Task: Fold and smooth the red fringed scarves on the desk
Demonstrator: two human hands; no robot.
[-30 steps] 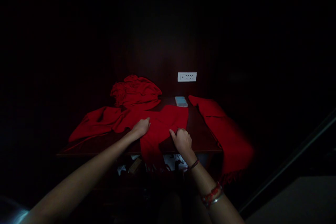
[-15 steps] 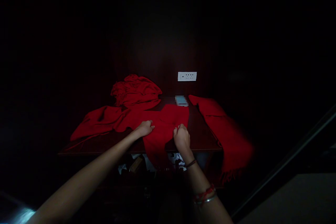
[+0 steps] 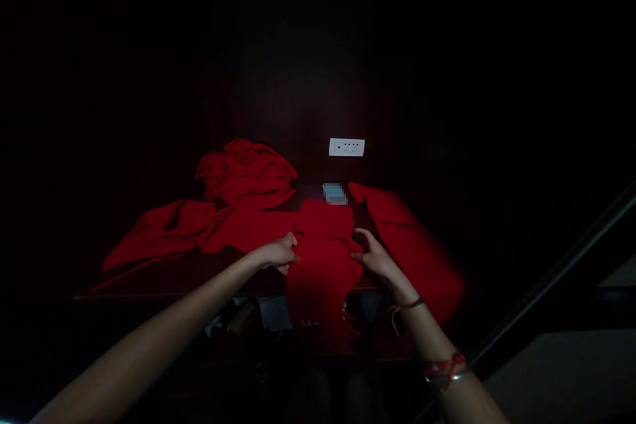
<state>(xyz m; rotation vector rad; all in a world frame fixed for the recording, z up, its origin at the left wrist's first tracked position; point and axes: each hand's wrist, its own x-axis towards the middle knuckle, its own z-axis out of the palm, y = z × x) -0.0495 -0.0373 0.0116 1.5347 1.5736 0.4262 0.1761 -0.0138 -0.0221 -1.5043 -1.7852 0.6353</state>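
A red fringed scarf (image 3: 322, 278) lies across the dark tabletop in front of me, its fringed end hanging over the front edge. A folded part of it makes a rectangular flap toward the back, and another stretch runs off to the left. My left hand (image 3: 279, 253) is closed on the scarf's left edge, with some fingers beneath the cloth. At the right edge, my right hand (image 3: 375, 257) has thumb and fingers spread apart, the fingertips touching or just beside the fabric.
A crumpled red cloth heap (image 3: 253, 175) sits at the back left. Another red scarf (image 3: 412, 238) lies along the right side. A blurred pale-blue item (image 3: 334, 193) rests near the wall below a white socket panel (image 3: 346, 147). Beneath the tabletop (image 3: 163, 278) are shelved items in shadow.
My right hand has moved right and opened from a fist. The scarf's front end now hangs broader and straighter, fringe showing. My left hand stays at the left edge.
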